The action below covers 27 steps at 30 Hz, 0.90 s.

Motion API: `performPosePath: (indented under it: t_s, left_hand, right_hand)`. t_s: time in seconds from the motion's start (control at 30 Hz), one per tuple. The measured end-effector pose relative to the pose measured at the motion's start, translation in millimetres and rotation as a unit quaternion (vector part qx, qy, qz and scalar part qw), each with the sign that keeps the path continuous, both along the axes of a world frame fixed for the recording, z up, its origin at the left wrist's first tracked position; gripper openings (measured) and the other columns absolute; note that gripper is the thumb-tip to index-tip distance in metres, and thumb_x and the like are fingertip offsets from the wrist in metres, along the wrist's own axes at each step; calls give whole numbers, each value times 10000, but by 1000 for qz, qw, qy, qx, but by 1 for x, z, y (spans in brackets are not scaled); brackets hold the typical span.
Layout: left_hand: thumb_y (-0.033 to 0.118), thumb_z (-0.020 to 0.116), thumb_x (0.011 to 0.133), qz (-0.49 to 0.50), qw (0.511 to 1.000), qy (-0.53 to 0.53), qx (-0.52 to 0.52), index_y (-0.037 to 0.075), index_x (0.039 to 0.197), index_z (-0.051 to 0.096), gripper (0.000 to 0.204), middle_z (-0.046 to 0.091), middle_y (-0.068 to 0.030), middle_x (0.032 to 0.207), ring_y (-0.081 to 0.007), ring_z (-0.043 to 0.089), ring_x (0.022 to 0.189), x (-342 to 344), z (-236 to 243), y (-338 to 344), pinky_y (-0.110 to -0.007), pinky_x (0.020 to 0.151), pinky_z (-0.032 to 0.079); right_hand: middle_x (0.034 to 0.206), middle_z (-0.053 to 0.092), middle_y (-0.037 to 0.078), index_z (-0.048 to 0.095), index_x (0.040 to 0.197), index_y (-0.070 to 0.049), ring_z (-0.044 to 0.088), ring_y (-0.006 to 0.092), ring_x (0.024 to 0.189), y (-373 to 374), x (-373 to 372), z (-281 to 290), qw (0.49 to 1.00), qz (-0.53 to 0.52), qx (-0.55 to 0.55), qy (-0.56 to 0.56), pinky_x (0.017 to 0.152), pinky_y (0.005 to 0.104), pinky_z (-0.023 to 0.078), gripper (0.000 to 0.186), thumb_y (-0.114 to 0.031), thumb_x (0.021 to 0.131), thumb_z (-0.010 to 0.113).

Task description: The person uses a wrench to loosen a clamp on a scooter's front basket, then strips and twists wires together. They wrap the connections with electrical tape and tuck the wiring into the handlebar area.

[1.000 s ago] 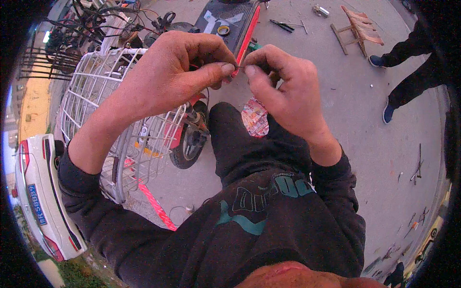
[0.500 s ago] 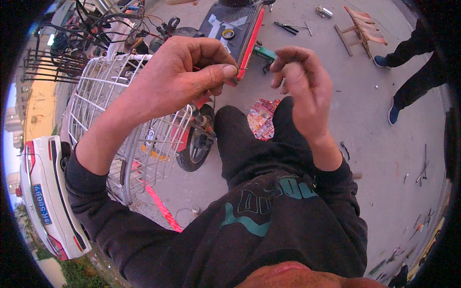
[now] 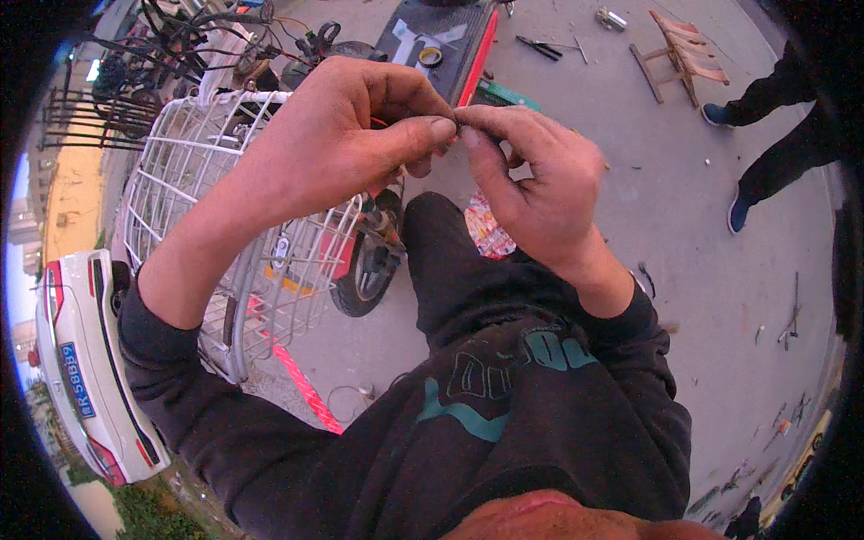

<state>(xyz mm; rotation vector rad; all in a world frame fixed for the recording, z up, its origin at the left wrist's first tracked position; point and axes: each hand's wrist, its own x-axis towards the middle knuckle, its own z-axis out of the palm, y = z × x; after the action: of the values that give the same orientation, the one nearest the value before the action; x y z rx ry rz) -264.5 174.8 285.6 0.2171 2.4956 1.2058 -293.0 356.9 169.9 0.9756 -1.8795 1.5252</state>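
The two hands meet at the fingertips: the left hand (image 3: pixel 337 139) pinches thumb toward forefinger, and the right hand (image 3: pixel 544 180) has its own thumb and forefinger right against them. A thin piece (image 3: pixel 457 122) sits between the tips, mostly hidden; I cannot tell whether the right hand grips it too. To the left, beyond the forearm, are a white basket (image 3: pixel 241 96) and a wheel (image 3: pixel 367 279). At the far side a roll of tape (image 3: pixel 430 57) lies on a dark deck (image 3: pixel 409 31). Pliers (image 3: pixel 542 48) lie on the ground (image 3: pixel 702 243) farther right, then a stool (image 3: pixel 688 49) near another person's legs (image 3: pixel 776 166).
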Motion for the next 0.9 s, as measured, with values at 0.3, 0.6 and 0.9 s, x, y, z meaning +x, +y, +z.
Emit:
performPosePath:
  t_s: [0.3,0.6,0.9]
  left_hand:
    - [152,656,938,-5,997,68,-46,-55,944,672,207,663,-45,734,-78,606,677,-3,-9,-17,-278,569,468]
    - [121,651,941,41,997,59,6,10,822,557,188,601,-49,702,-104,568,580,-13,-20,-26,-270,491,436]
    - [291,650,985,32,999,0,-28,24,1159,618,320,683,-52,912,-120,621,717,-32,-31,-43,-237,592,459]
  right_hand:
    - [932,732,124,714,1037,-36,723,242,768,-13,-3,3,997,-40,-1,70,627,330,576,266,18,776,710]
    - [754,612,74,607,831,-57,662,258,712,-27,-16,-5,975,-87,140,147,557,395,519,137,-183,780,623]
    - [793,699,149,687,798,-52,713,332,784,-45,-24,7,965,-110,234,47,665,447,559,193,-241,761,677]
